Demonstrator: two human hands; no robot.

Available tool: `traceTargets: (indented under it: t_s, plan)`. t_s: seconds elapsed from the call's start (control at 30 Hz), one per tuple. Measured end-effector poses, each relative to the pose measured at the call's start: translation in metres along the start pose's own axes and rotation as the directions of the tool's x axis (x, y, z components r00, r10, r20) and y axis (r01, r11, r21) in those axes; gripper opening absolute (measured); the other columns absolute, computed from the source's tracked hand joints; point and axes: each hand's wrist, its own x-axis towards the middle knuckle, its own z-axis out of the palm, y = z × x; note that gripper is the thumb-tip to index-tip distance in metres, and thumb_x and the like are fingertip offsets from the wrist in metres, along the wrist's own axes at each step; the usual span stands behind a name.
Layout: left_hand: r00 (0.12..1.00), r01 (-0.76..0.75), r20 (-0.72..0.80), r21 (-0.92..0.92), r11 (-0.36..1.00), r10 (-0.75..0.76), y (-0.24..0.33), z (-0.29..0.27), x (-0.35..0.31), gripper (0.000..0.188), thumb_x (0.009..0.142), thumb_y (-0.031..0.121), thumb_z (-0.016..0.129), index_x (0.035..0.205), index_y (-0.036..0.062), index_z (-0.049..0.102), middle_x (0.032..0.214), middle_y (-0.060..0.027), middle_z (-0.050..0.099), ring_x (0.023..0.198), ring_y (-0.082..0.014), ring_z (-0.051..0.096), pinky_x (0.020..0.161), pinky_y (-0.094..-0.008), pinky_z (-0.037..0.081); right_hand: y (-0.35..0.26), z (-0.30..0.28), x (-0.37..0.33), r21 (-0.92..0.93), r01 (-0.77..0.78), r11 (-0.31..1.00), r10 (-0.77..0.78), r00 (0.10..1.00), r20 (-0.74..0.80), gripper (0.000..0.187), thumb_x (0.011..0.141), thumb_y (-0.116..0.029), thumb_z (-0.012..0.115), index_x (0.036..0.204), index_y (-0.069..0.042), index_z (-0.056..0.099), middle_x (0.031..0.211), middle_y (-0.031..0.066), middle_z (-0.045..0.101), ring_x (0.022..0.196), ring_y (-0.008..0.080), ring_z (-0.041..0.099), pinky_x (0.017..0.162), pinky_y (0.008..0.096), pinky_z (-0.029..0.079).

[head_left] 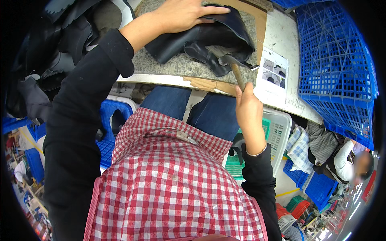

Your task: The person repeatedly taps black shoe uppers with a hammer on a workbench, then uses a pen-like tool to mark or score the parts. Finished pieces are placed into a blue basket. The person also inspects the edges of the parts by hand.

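Observation:
A black leather piece, apparently a boot upper (177, 40), lies folded on the rough grey work surface (165, 71). My left hand (181, 17) rests at its top edge, a fold of leather between the outstretched fingers and the thumb. My right hand (248, 106) is wrapped around the wooden handle of a hammer (237, 74). The metal hammer head sits against or just above the near right part of the leather; contact cannot be made out. A curved black section of the leather (205, 56) bends round beneath the rest.
Black leather pieces (74, 40) are heaped at the left. On the right stand a printed sheet with pictures (275, 66) and a tall blue plastic crate (335, 52). White, green and blue baskets (281, 128) are below the bench edge. Another person (343, 158) sits farther right.

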Motion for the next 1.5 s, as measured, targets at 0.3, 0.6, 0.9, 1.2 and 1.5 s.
traceTargets:
  t_s: [0.3,0.6,0.9,1.2,1.5]
  plan:
    - [0.909,0.247,0.339,0.027,0.969,-0.242,0.07,-0.004,-0.057,0.109,0.079,0.043,0.084,0.165,0.0256,0.019,0.103,-0.0169,0.065,0.087,-0.0348,0.072,0.071,-0.0412,0.061,-0.009,-0.011,0.016,-0.034,-0.038,0.999,0.04,0.997,0.062,0.029,0.103,-0.031,0.059,0.096,-0.004,0.051,0.063,0.021,0.065,0.061,0.0439,0.068,0.053,0.0519,0.054]
    - [0.891,0.454,0.215,-0.361,0.815,-0.4,0.039,0.039,-0.082,0.082,0.093,0.036,0.07,0.16,0.0267,0.025,0.108,-0.0217,0.072,0.093,-0.0425,0.071,0.081,-0.0522,0.057,-0.035,-0.055,0.033,0.098,-0.028,0.995,0.019,0.995,0.093,0.026,0.104,-0.027,0.06,0.104,-0.001,0.055,0.068,0.0243,0.066,0.066,0.0469,0.067,0.056,0.0528,0.052]
    - [0.861,0.508,0.275,-0.434,0.744,-0.428,0.037,0.033,-0.08,0.076,0.098,0.037,0.066,0.16,0.0271,0.025,0.108,-0.0223,0.072,0.096,-0.0432,0.07,0.083,-0.0516,0.056,-0.047,-0.05,0.041,0.17,-0.144,0.975,0.107,0.971,0.213,0.023,0.102,-0.024,0.062,0.1,-0.003,0.052,0.069,0.0239,0.065,0.066,0.0453,0.068,0.054,0.0521,0.051]
    - [0.824,0.563,0.364,-0.45,0.693,-0.434,0.046,0.014,-0.068,0.08,0.093,0.033,0.07,0.161,0.0276,0.026,0.138,-0.0181,0.063,0.115,-0.0405,0.066,0.094,-0.0486,0.055,-0.039,-0.038,0.022,0.253,-0.025,0.967,-0.008,0.992,0.13,0.021,0.101,-0.019,0.064,0.107,0.0,0.055,0.073,0.0273,0.064,0.069,0.0474,0.066,0.057,0.0513,0.05]
    - [0.663,0.734,0.373,-0.156,0.661,-0.649,0.086,-0.092,-0.175,0.08,0.09,0.017,0.057,0.162,0.0306,0.026,0.11,-0.0155,0.069,0.084,-0.0369,0.072,0.072,-0.0462,0.058,-0.041,-0.038,0.007,0.598,-0.048,0.8,-0.172,0.937,0.305,0.027,0.103,-0.02,0.062,0.107,0.005,0.055,0.079,0.0257,0.059,0.072,0.0419,0.059,0.066,0.0448,0.047]
